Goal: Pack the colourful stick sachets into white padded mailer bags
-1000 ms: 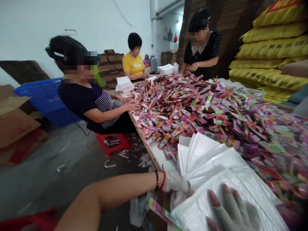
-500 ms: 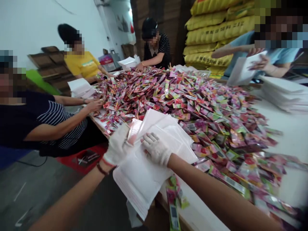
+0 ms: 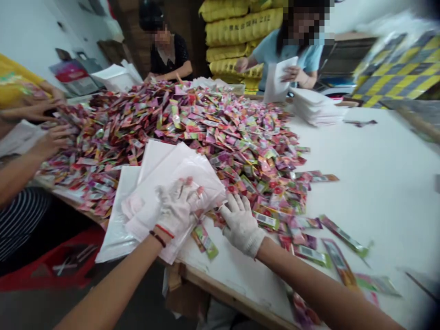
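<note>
White padded envelopes (image 3: 137,201) lie fanned in a stack on the near edge of the table, partly over the heap. My left hand (image 3: 176,206), in a white knit glove with its fingertips bare, rests on top of them with fingers spread. To its right, my right hand (image 3: 242,222), gloved too, reaches palm down to the near side of a big heap of small colourful packets (image 3: 220,128). Its fingers are stretched out and touch packets near the envelopes' right corner. Between my hands, a green and pink packet (image 3: 207,240) lies on the table.
Loose packets (image 3: 343,236) are strewn over the white tabletop (image 3: 374,156) to the right. Across the heap, a person in light blue (image 3: 268,50) holds a white envelope beside an envelope pile (image 3: 316,107). Other people work at the left and back. Red crate (image 3: 51,270) below left.
The view has swung right. My right hand has left the envelopes for the packets beside them. My left hand has shifted from the envelopes' left edge to their top, fingers now spread.
</note>
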`<act>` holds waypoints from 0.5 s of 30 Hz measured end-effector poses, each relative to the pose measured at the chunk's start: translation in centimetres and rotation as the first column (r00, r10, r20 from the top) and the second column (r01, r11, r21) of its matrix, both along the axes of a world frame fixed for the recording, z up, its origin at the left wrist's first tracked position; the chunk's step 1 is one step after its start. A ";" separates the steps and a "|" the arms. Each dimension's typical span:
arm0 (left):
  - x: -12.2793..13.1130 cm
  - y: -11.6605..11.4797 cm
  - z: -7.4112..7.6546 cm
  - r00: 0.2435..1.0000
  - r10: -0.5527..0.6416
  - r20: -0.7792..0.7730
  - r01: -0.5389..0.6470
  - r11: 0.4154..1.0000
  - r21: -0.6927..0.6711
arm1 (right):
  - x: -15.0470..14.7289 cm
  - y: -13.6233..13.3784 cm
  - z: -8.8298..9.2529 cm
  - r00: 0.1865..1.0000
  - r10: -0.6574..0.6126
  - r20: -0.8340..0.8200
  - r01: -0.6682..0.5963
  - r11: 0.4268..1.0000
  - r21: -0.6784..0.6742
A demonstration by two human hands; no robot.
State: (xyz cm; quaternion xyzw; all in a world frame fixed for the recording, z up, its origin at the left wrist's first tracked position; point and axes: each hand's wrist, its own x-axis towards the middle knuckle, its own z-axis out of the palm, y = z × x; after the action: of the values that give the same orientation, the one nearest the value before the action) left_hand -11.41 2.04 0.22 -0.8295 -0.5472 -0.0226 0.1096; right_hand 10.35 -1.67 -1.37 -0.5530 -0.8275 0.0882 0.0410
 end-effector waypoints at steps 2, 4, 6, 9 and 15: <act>0.2 -0.4 0.5 1.000 -0.011 -0.017 0.012 1.000 0.020 | 2.1 -0.8 1.1 1.000 -0.014 -0.022 0.016 0.997 0.074; 0.9 -1.6 0.5 1.000 -0.015 -0.019 0.016 0.999 0.046 | 4.9 -1.2 1.2 0.994 -0.110 -0.004 0.110 0.988 0.105; 2.1 -2.7 0.1 1.000 -0.019 -0.012 0.020 0.996 0.087 | 7.5 -0.3 0.7 0.980 -0.197 0.014 0.196 0.979 0.061; 3.8 -3.7 -0.5 1.000 -0.030 0.002 0.030 0.989 0.148 | 9.7 3.6 0.5 0.950 -0.304 -0.075 0.308 0.951 0.038; 5.1 -5.1 0.9 0.990 -0.079 0.113 0.059 0.984 0.166 | 12.7 10.3 4.3 0.878 -0.374 -0.300 0.394 0.919 0.007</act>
State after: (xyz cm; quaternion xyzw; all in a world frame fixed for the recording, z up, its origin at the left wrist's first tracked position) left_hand -6.28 -3.11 1.15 -0.8334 -0.5201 -0.1205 0.1431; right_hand 23.05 8.65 2.98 -0.6850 -0.6886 0.1310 0.1985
